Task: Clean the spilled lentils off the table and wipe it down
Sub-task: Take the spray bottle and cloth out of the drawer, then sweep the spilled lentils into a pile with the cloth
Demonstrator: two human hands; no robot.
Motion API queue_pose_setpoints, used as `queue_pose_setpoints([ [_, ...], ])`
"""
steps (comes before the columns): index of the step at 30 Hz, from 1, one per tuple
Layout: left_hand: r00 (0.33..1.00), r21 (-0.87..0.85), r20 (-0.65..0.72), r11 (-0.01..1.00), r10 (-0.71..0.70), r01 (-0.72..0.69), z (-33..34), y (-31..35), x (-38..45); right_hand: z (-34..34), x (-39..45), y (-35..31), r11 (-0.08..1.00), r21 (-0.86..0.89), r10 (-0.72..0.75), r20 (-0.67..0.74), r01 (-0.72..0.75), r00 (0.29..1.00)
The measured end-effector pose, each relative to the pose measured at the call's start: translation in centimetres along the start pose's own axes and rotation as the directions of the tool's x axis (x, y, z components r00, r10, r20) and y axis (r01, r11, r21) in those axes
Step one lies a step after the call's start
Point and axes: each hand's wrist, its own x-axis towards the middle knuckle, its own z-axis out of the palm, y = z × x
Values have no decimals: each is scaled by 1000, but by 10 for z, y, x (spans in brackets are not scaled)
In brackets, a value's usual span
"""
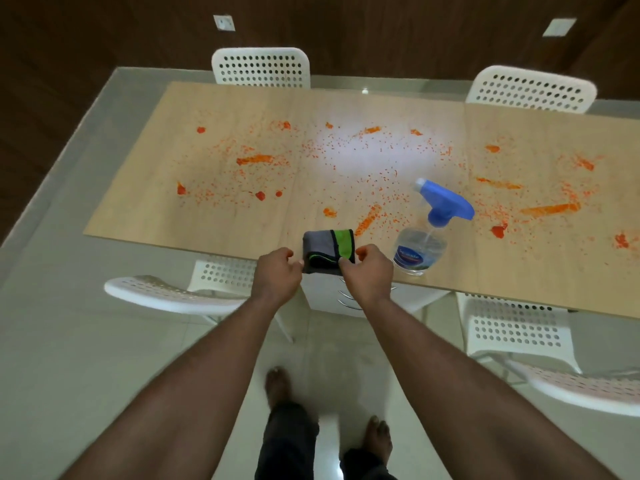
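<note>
Two bare forearms reach up from the bottom of the frame to the lower centre, where the left hand (277, 271) and the right hand (367, 270) hold a folded grey and green cloth (328, 251) at the near edge of the surface (221, 216). The right hand's fingers pinch the cloth's lower right corner; the left hand's fingers are curled at its lower left edge, though I cannot tell how firmly they grip it. Orange lentils (367, 220) lie just above the cloth and spread outward in streaks and small heaps across nearly the whole surface, from the left third to the far right edge. A spray bottle (427, 237) stands just right of the cloth. By my reading nothing is cleaned yet: gathering the lentils, spraying and wiping all remain.
</note>
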Motion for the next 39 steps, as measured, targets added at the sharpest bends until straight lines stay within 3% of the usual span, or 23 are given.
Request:
queue_pose_setpoints([
  [4, 983, 220, 99, 960, 155, -173, -15, -24, 21, 28, 13, -19, 982, -105, 154, -44, -158, 987],
  [8, 923, 404, 261, 837, 282, -370, -36, -41, 43, 41, 17, -37, 924, -109, 362, -63, -367, 930],
  [11, 871, 455, 343, 748, 353, -483, -53, -57, 62, 49, 15, -51, 873, 23, 488, -34, -487, 872],
  [16, 811, 407, 423, 715, 404, -569, -67, -75, 80, 68, 6, -62, 828, 198, 553, -136, -524, 822],
  [20, 777, 312, 443, 735, 448, -602, -75, -87, 85, 84, -10, -78, 712, 541, 596, -131, -447, 792],
  [23, 777, 171, 457, 814, 433, -555, -80, -94, 91, 95, -21, -86, 633, 660, 590, -74, -404, 804],
  [27, 872, -124, 371, 947, 320, -295, -103, -97, 104, 120, -38, -105, 630, 706, 488, -37, -323, 872],
  [29, 884, -267, 369, 944, 288, -196, -117, -101, 109, 136, -49, -118, 630, 727, 411, -15, -273, 912],
  [33, 820, -522, 492, 853, 293, 8, -156, -121, 116, 165, -74, -151, 584, 779, 264, 84, -229, 961],
  [37, 799, -521, 557, 845, 228, 123, -197, -139, 111, 188, -88, -176, 459, 846, 272, 157, -271, 950],
  [39, 809, -506, 555, 850, 191, 146, -214, -149, 115, 200, -89, -185, 479, 819, 294, 189, -316, 937],
])
